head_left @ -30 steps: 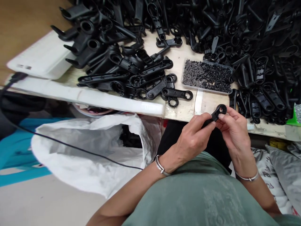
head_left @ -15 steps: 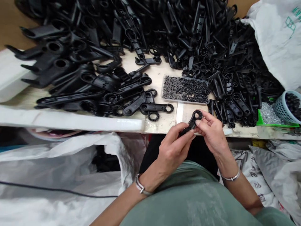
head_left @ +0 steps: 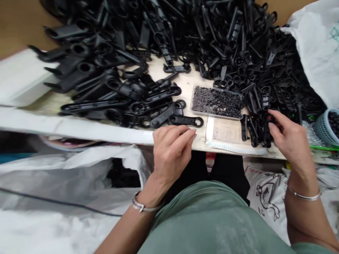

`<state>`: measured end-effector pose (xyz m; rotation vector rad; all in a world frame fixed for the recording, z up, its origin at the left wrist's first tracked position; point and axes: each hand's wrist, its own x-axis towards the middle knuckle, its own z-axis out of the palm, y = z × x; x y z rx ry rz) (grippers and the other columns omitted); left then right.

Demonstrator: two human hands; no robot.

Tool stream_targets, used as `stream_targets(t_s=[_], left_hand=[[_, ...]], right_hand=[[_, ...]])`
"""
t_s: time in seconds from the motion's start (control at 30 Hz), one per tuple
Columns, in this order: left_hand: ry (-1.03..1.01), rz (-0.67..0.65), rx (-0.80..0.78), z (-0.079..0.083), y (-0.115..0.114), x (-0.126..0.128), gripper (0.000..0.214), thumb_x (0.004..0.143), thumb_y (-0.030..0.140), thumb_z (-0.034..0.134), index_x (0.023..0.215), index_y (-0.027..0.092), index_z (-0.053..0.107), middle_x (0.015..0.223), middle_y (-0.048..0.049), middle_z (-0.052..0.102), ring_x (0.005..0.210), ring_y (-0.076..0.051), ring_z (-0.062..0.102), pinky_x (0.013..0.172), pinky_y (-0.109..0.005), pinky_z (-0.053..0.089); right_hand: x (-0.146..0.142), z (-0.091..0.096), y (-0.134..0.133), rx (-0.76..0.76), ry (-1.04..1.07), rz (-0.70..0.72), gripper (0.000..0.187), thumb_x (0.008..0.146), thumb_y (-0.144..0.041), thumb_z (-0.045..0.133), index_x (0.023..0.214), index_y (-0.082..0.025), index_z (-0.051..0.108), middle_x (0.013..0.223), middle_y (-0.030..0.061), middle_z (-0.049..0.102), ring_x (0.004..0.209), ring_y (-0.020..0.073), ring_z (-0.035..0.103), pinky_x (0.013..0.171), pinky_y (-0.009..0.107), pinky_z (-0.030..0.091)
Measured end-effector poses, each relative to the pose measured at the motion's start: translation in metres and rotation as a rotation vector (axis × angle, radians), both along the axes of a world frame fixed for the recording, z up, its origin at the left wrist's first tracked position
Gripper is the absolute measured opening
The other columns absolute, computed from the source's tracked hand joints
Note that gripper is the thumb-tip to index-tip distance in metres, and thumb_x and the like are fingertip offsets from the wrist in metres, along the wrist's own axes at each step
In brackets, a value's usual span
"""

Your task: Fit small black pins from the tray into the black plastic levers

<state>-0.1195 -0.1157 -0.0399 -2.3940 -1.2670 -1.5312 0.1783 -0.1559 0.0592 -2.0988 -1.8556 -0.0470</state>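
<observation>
My left hand [head_left: 173,148] is at the table's front edge with its fingers curled together over a small black plastic ring [head_left: 183,132], mostly hidden under them. Just beyond it lies a flat black plastic arm with a ringed end [head_left: 185,121]. Off to the right, my right hand [head_left: 290,137] has thumb and index finger around a black plastic arm [head_left: 267,128] at the end of a row of similar arms [head_left: 253,132]. A clear tray [head_left: 217,115] of tiny dark parts stands between the two hands, farther back.
Large heaps of black plastic parts [head_left: 127,81] cover the back and both sides of the table. At right are a blue basket [head_left: 324,127] of black pieces and a white sack [head_left: 317,38]. A white box [head_left: 23,77] stands at left. White foam [head_left: 79,128] lines the front edge.
My hands have parted. The black arm they held together is no longer between them. My left hand moved left to the ring, my right hand to the row of arms.
</observation>
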Motion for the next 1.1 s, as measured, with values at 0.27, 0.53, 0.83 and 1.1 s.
stream_targets(t_s=[0.27, 0.53, 0.83, 1.1], left_hand=[[0.29, 0.193, -0.059, 0.008, 0.01, -0.002, 0.01, 0.093, 0.017, 0.06, 0.089, 0.02, 0.069, 0.097, -0.0069, 0.072, 0.089, -0.022, 0.056, 0.082, -0.041, 0.033], [0.437, 0.166, -0.112, 0.011, 0.023, 0.008, 0.028, 0.098, 0.01, 0.042, 0.08, 0.018, 0.062, 0.112, -0.0063, 0.069, 0.104, -0.023, 0.055, 0.095, -0.044, 0.028], [0.254, 0.082, -0.141, 0.006, 0.03, 0.008, 0.016, 0.097, 0.013, 0.05, 0.089, 0.021, 0.061, 0.097, -0.0013, 0.075, 0.107, -0.021, 0.063, 0.106, -0.049, 0.024], [0.163, -0.031, -0.101, 0.024, 0.018, 0.023, 0.009, 0.098, 0.025, 0.056, 0.097, 0.021, 0.064, 0.088, -0.0005, 0.076, 0.095, -0.021, 0.067, 0.105, -0.046, 0.027]], right_hand=[[-0.013, -0.011, 0.006, 0.007, -0.317, 0.018, 0.037, 0.096, -0.025, 0.047, 0.126, -0.02, 0.068, 0.122, 0.0135, 0.071, 0.101, 0.0371, 0.071, 0.079, 0.047, 0.057], [-0.044, -0.024, -0.005, 0.25, -0.084, 0.227, 0.023, 0.094, -0.023, 0.059, 0.109, -0.014, 0.073, 0.115, 0.0123, 0.074, 0.104, 0.0235, 0.072, 0.095, 0.035, 0.057], [-0.095, -0.051, 0.0, -0.014, 0.752, 0.183, 0.02, 0.089, -0.03, 0.066, 0.106, -0.021, 0.073, 0.106, 0.0068, 0.075, 0.079, 0.0171, 0.073, 0.063, 0.03, 0.061], [-0.111, -0.058, 0.017, -0.18, 1.419, -0.004, 0.06, 0.077, -0.047, 0.077, 0.13, -0.025, 0.058, 0.104, 0.005, 0.074, 0.086, 0.0209, 0.075, 0.068, 0.033, 0.064]])
